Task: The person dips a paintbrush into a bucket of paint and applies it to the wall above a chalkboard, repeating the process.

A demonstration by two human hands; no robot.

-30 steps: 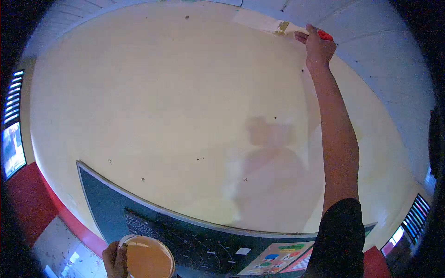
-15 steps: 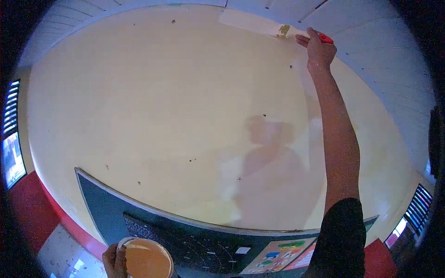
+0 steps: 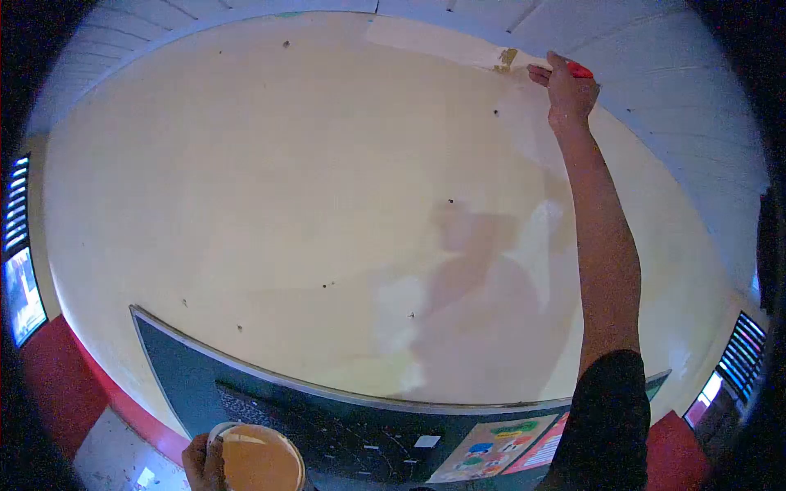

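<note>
At the top right, my right hand (image 3: 571,88) is closed on a paintbrush (image 3: 508,57) with a red-ended handle. The bristles touch the pale wall (image 3: 286,180) just under the ceiling, at the right end of a lighter painted strip (image 3: 434,39). Low on the left, my left hand (image 3: 201,463) grips the rim of an open bucket (image 3: 260,460) with orange-beige paint inside.
Below the wall runs a dark green board (image 3: 176,360) with a colourful poster (image 3: 491,448) on it. The white ceiling (image 3: 630,74) curves overhead. Louvred windows (image 3: 24,278) stand at both sides, above red lower walls (image 3: 57,385).
The brush and my right hand have shifted slightly right along the wall's top edge. The view has moved a little. My left hand still holds the bucket.
</note>
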